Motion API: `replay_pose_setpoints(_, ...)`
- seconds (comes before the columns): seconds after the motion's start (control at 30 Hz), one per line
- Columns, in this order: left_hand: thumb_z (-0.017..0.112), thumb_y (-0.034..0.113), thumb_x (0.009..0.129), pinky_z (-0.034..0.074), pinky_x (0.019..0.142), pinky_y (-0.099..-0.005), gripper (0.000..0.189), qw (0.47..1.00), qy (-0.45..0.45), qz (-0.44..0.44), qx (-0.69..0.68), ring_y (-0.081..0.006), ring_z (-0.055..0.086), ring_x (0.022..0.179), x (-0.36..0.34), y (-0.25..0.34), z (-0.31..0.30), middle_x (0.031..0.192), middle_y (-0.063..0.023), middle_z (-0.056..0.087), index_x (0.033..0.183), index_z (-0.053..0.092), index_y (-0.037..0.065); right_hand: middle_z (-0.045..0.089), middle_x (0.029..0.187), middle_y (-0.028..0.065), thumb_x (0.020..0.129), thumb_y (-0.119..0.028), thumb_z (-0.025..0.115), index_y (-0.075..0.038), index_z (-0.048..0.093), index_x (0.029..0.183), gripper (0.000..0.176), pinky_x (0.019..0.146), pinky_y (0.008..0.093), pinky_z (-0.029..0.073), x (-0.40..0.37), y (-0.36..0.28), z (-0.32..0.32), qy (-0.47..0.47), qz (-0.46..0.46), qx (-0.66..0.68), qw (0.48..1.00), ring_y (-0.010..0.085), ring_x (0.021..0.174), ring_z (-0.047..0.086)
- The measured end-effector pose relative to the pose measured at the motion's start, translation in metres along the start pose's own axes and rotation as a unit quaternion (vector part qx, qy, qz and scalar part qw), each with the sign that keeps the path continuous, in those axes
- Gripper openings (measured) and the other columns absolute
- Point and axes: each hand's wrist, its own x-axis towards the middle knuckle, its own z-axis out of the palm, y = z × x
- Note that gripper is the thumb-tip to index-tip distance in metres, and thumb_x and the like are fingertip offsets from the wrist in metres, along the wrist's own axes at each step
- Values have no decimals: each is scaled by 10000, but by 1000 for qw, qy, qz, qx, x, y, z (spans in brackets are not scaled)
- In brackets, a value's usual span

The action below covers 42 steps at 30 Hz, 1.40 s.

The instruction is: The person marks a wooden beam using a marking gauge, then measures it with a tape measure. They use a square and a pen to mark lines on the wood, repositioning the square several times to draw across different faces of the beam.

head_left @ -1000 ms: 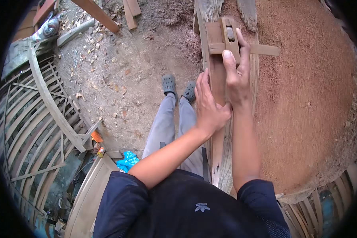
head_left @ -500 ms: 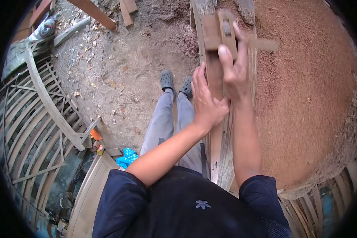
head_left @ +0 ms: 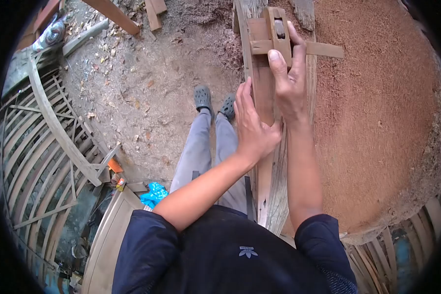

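My right hand (head_left: 293,90) is closed on a wooden hand plane (head_left: 272,41), thumb along its near side and fingers round its right side. A crosswise wooden bar (head_left: 326,50) juts out to the right of it. The plane rests at the far end of a narrow reddish-brown board (head_left: 264,98), which lies on a weathered wooden beam (head_left: 280,191). My left hand (head_left: 257,125) grips the board nearer to me, fingers along its left side and thumb across it. Part of the plane is hidden behind my right fingers.
To the right spreads a broad reddish surface covered in sawdust (head_left: 372,122). Curved slatted woodwork (head_left: 39,161) stands on the left. A blue cloth (head_left: 154,194) lies by a wooden panel (head_left: 110,235). Wood offcuts (head_left: 153,13) and debris lie on the ground.
The plane, blurred by motion earlier, now looks sharp and sits slightly farther along the board, still in my right hand. My left hand keeps its place on the board. The view has shifted slightly.
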Motion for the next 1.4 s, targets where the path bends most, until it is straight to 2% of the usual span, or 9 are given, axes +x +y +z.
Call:
replay_pose_setpoints(0.1, 791, 111, 727, 243, 1209, -546, 1021, 1000, -6, 1, -14, -487, 324, 1434, 0, 2, -2, 1489, -313, 342, 1550, 207, -43, 503, 1453, 168, 1018, -165, 541, -35, 341, 1563, 596, 1118, 371, 410, -12, 3, -2, 6, -72, -60, 996, 236, 1315, 515)
replay_pose_setpoints(0.3, 788, 99, 721, 253, 1201, -546, 1017, 1000, 3, 4, -4, -492, 327, 1423, -3, -3, 2, 1498, -305, 328, 1547, 212, -42, 518, 1424, 210, 1000, -180, 565, 12, 329, 1539, 619, 1100, 392, 427, -2, -13, 1, -4, 20, 5, 1000, 271, 1293, 543)
replay_pose_setpoints(0.37, 790, 94, 716, 254, 1201, -545, 1023, 1000, 0, 11, -11, -493, 328, 1421, 5, -1, 1, 1503, -304, 323, 1549, 211, -42, 519, 1420, 200, 998, -181, 573, 10, 333, 1535, 619, 1084, 387, 442, -9, 5, -3, 17, -79, -120, 989, 264, 1264, 564)
replay_pose_setpoints(0.57, 808, 84, 706, 252, 1204, -541, 1049, 1000, 2, 8, 2, -489, 331, 1420, -3, -5, 3, 1500, -303, 327, 1554, 202, -36, 496, 1464, 146, 1020, -170, 557, 2, 345, 1554, 600, 1144, 372, 382, 13, -15, 8, 7, 44, 59, 997, 232, 1346, 489)
replay_pose_setpoints(0.7, 792, 72, 705, 245, 1209, -541, 1044, 1000, 1, 11, -15, -488, 329, 1421, 6, 1, -1, 1498, -303, 330, 1557, 199, -34, 500, 1466, 166, 1022, -204, 575, -21, 354, 1556, 606, 1152, 391, 367, -15, -6, 5, 17, -45, 2, 999, 238, 1343, 485)
replay_pose_setpoints(0.9, 784, 76, 701, 239, 1213, -538, 1047, 1000, 0, 3, -1, -484, 322, 1431, -1, -2, 2, 1504, -305, 325, 1559, 194, -36, 491, 1486, 177, 1013, -196, 569, 1, 365, 1545, 603, 1181, 394, 334, 18, -12, 8, 10, 36, 47, 998, 250, 1391, 459)
replay_pose_setpoints(1.0, 775, 83, 706, 238, 1214, -538, 1038, 1000, -1, 10, -3, -482, 319, 1435, 4, 0, -1, 1505, -305, 325, 1558, 195, -39, 502, 1479, 160, 1021, -204, 574, -11, 373, 1544, 593, 1156, 373, 355, -2, -4, 9, 25, -57, 6, 998, 233, 1353, 483)
replay_pose_setpoints(1.17, 772, 87, 709, 238, 1215, -539, 1034, 1000, -5, -7, 9, -481, 317, 1435, -2, -1, 2, 1501, -303, 331, 1555, 194, -50, 474, 1511, 164, 1027, -192, 548, 0, 354, 1552, 591, 1190, 373, 328, 16, -13, 5, 14, 28, 2, 1000, 232, 1407, 452)
replay_pose_setpoints(1.4, 781, 67, 697, 248, 1217, -527, 1033, 1000, -1, 7, 6, -482, 329, 1427, 3, -2, 0, 1492, -297, 341, 1548, 206, -47, 501, 1463, 169, 1023, -201, 543, -8, 349, 1550, 593, 1176, 395, 346, 26, 0, 6, 13, -50, -30, 998, 248, 1341, 501)
